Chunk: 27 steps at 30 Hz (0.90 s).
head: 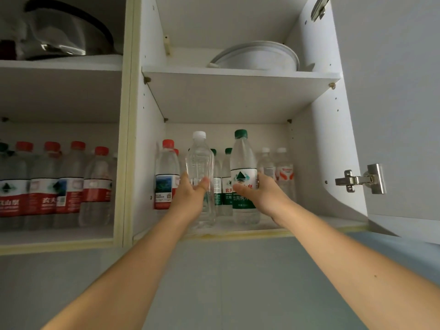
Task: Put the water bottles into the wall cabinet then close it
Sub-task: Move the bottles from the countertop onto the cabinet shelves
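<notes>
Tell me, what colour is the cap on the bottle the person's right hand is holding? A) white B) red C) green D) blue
C: the right hand grips the green-labelled bottle, whose cap is green, while the left hand holds the clear bottle with the white cap, both at the front of the lower shelf.

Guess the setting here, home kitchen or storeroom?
Most likely a home kitchen: an open wall cabinet with bowls on the upper shelf, a pan lid in the neighbouring unit, and rows of water bottles stocked below.
</notes>
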### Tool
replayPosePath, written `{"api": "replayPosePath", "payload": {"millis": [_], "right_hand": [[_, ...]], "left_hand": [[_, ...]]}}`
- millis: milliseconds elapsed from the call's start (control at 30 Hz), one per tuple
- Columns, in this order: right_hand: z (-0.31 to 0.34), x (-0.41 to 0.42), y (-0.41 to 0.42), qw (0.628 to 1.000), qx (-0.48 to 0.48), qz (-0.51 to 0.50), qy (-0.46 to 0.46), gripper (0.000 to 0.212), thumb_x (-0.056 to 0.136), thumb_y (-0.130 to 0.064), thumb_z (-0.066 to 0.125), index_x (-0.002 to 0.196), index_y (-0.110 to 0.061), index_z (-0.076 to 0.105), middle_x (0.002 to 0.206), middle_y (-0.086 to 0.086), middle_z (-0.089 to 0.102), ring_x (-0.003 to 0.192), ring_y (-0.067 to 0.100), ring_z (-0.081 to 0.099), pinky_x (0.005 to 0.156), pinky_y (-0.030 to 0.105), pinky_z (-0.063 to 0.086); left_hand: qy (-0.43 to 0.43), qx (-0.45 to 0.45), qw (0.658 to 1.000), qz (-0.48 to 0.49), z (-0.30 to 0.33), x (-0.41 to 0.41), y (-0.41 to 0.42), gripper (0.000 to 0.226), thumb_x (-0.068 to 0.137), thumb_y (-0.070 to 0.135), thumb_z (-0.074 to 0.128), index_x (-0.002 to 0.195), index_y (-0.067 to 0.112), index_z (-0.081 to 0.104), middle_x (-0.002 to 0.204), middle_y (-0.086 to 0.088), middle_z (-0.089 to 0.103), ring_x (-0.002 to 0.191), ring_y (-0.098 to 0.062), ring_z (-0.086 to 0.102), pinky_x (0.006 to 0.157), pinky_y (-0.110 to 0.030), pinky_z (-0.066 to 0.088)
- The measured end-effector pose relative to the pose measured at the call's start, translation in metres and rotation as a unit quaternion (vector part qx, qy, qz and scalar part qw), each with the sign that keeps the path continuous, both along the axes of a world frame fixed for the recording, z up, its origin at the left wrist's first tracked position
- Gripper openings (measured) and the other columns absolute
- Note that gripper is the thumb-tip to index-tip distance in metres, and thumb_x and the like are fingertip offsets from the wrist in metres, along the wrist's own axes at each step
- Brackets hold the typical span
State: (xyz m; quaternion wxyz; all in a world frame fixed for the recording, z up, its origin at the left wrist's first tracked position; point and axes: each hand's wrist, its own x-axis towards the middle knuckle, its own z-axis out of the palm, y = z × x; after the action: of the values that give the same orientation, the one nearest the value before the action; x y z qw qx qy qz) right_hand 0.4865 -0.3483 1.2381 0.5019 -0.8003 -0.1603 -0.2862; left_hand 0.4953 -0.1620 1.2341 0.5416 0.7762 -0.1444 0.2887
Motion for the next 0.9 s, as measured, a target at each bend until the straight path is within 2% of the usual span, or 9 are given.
{"api": "replayPosePath", "payload": {"millis": [100,200,367,433,500,600,667,733,900], "right_hand": [[0.0,-0.003,0.002,1.0,-0.02,-0.007,0.008,0.039,0.094,-0.038,0.071,0.129,-0.024,0.061,0.123,-0.005,0.072,0.114,0.018,0.067,0.107,0.044,0.05],[0.0,-0.006,-0.001,0.998,-0.047,-0.031,0.022,0.033,0.095,-0.032,0.072,0.125,-0.021,0.065,0.121,-0.002,0.073,0.112,0.019,0.068,0.099,0.037,0.052],[-0.002,-0.026,0.004,0.983,-0.137,-0.125,0.018,0.036,0.097,-0.029,0.067,0.13,-0.016,0.06,0.118,0.005,0.07,0.099,0.023,0.067,0.08,0.034,0.055],[-0.013,-0.038,0.017,0.97,-0.15,-0.186,-0.042,0.046,0.095,-0.024,0.066,0.138,-0.015,0.051,0.131,0.008,0.059,0.112,0.027,0.061,0.087,0.038,0.054],[-0.028,-0.055,0.037,0.958,-0.155,-0.198,-0.135,0.052,0.094,-0.015,0.064,0.143,-0.014,0.048,0.141,0.007,0.048,0.13,0.029,0.048,0.097,0.035,0.046],[-0.052,-0.088,0.075,0.948,-0.17,-0.136,-0.231,0.039,0.091,-0.007,0.062,0.13,-0.012,0.061,0.128,0.002,0.052,0.125,0.022,0.05,0.097,0.028,0.043],[-0.078,-0.105,0.105,0.953,-0.176,-0.092,-0.23,0.03,0.09,-0.008,0.062,0.119,-0.013,0.067,0.12,0.0,0.055,0.115,0.018,0.054,0.095,0.031,0.048],[-0.111,-0.119,0.139,0.966,-0.173,-0.041,-0.186,0.024,0.09,-0.011,0.063,0.113,-0.018,0.068,0.116,-0.006,0.055,0.107,0.013,0.054,0.089,0.032,0.052],[-0.206,-0.133,0.226,0.981,-0.182,0.047,-0.046,0.025,0.094,-0.016,0.061,0.115,-0.026,0.068,0.119,-0.013,0.055,0.105,0.002,0.056,0.087,0.024,0.053]], "left_hand": [[0.012,0.021,1.0,0.01,0.002,-0.003,0.003,0.075,0.101,0.056,0.044,0.162,0.028,0.011,0.167,-0.004,0.027,0.151,-0.033,0.029,0.119,-0.055,0.027],[0.004,0.086,0.996,0.03,0.005,-0.009,0.008,0.07,0.103,0.05,0.046,0.162,0.027,0.015,0.163,-0.004,0.034,0.148,-0.03,0.034,0.117,-0.05,0.031],[-0.127,0.166,0.975,0.069,-0.008,-0.033,0.024,0.056,0.103,0.029,0.056,0.154,0.027,0.032,0.15,0.002,0.048,0.135,-0.02,0.049,0.108,-0.041,0.041],[-0.179,0.159,0.968,0.07,-0.019,-0.046,0.037,0.051,0.102,0.028,0.058,0.15,0.025,0.041,0.139,0.008,0.049,0.126,-0.01,0.049,0.106,-0.033,0.044],[-0.238,0.136,0.96,0.059,-0.029,-0.063,0.056,0.039,0.102,0.024,0.058,0.141,0.024,0.052,0.129,0.013,0.052,0.111,0.001,0.054,0.097,-0.017,0.048],[-0.311,0.119,0.942,0.053,-0.05,-0.092,0.096,0.022,0.102,0.015,0.057,0.122,0.023,0.062,0.113,0.011,0.064,0.102,0.0,0.061,0.081,-0.009,0.05],[-0.305,0.127,0.943,0.044,-0.074,-0.11,0.127,0.018,0.101,0.017,0.056,0.116,0.026,0.063,0.107,0.013,0.065,0.098,-0.003,0.064,0.078,-0.011,0.051],[-0.274,0.134,0.951,0.04,-0.106,-0.126,0.163,0.017,0.101,0.021,0.055,0.116,0.024,0.064,0.105,0.014,0.065,0.096,-0.006,0.065,0.076,-0.014,0.053],[-0.167,0.167,0.97,0.055,-0.201,-0.15,0.258,0.018,0.101,0.017,0.059,0.117,0.021,0.064,0.107,0.012,0.065,0.096,-0.003,0.063,0.075,-0.009,0.048]]}}
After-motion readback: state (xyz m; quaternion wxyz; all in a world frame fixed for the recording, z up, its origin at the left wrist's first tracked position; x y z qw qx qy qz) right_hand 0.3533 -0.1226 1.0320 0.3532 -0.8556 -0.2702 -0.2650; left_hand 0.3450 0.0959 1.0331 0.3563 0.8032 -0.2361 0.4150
